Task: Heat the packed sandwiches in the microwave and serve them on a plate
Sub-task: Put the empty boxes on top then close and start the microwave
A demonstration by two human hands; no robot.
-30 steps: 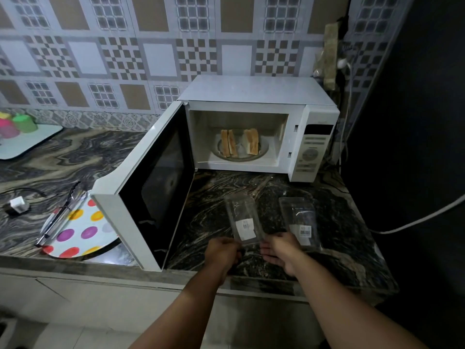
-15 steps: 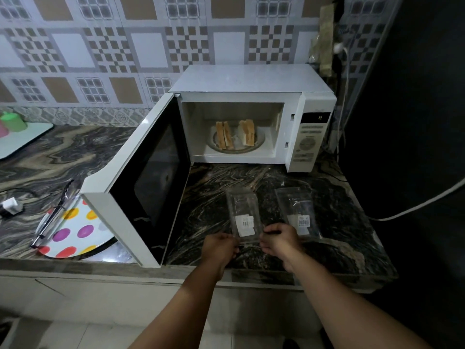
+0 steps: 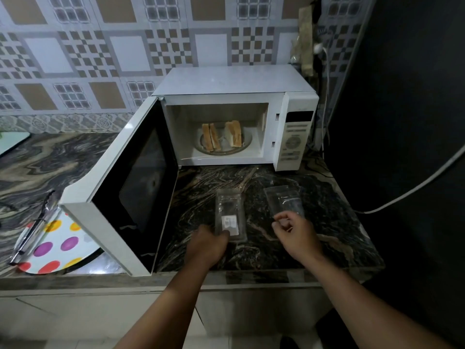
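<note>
From the head camera, the microwave (image 3: 234,117) stands at the far side of the dark marbled counter (image 3: 327,222) with its door (image 3: 130,187) swung wide open toward the near left, and the two sandwiches (image 3: 221,136) stand on edge on the glass turntable (image 3: 247,142) inside, unwrapped. Two clear empty packs lie on the counter in front: the left pack (image 3: 230,214) with a white label, and the right pack (image 3: 284,200) just beside it, apart. The left hand (image 3: 207,244) has its fingers curled onto the near end of the left pack, apparently gripping it; the right hand (image 3: 294,233) is half open at the near edge of the right pack, thumb and forefinger drawn together as if pinching, though I cannot tell whether they have caught the plastic. The spotted plate (image 3: 57,245) sits at the near left with tongs (image 3: 35,225) laid across it, partly tucked under the open door. The likely trouble: the door's near corner reaches to the counter's front edge and overhangs the plate, so swinging it or lifting the plate out carelessly could knock the tongs or plate toward the edge. The light packs could slide off the near edge if brushed. Open room lies on the counter right of the door; beyond the right edge is a dark wall with a cable (image 3: 415,190), leaving little space there.
</note>
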